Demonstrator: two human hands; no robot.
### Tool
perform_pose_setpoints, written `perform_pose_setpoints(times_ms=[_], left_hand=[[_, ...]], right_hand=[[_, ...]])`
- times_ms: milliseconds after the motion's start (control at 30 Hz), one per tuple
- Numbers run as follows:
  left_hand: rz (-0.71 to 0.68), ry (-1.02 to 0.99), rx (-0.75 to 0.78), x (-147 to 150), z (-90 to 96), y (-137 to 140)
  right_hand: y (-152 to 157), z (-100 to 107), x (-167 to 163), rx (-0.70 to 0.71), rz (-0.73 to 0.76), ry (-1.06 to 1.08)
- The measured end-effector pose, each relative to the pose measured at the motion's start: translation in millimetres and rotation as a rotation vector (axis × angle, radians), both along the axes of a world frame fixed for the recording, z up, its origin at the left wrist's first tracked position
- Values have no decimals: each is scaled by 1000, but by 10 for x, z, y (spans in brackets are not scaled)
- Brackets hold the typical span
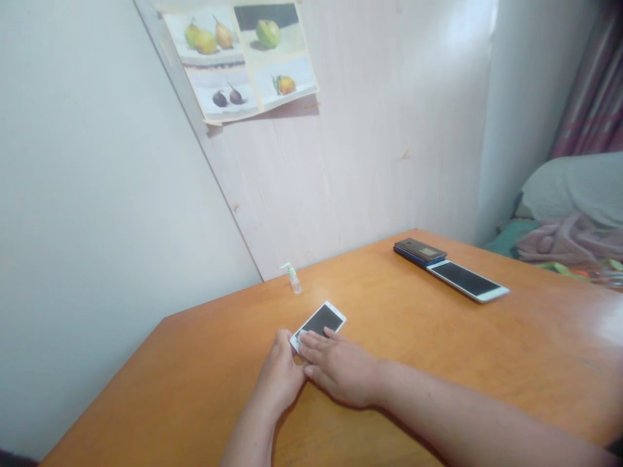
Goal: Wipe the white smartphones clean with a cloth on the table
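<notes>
A white smartphone (324,319) with a dark screen lies tilted on the wooden table, its near end between my hands. My left hand (281,370) grips its lower left edge, the thumb along the side. Across the lower part of the screen rests my right hand (341,368), fingers stretched and pressed down together. Under those fingertips shows a small pale cloth-like piece (302,336), mostly hidden. Just beyond the phone stands a small clear pump bottle (294,280) with a pale green top.
On the wooden table (438,350), to the right, lie a white tablet (468,281) and, touching its far end, a dark phone-like device (419,250) on something blue. A wall with a fruit picture sheet (243,61) borders the back. Bedding (564,240) is at far right.
</notes>
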State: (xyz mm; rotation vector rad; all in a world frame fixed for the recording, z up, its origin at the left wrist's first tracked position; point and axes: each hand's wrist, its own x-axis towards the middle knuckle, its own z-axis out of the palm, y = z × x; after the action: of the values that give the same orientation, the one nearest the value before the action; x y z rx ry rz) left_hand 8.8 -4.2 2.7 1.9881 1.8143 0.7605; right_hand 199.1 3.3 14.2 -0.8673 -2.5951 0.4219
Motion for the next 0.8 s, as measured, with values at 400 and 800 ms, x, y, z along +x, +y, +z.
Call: perform_pose_setpoints(times_ms=[400, 800], left_hand=[[-5, 37, 12, 43, 84, -36], [6, 76, -14, -2, 76, -19]], right_hand=[[162, -7, 32, 34, -171, 25], [93, 79, 133, -13, -443, -178]])
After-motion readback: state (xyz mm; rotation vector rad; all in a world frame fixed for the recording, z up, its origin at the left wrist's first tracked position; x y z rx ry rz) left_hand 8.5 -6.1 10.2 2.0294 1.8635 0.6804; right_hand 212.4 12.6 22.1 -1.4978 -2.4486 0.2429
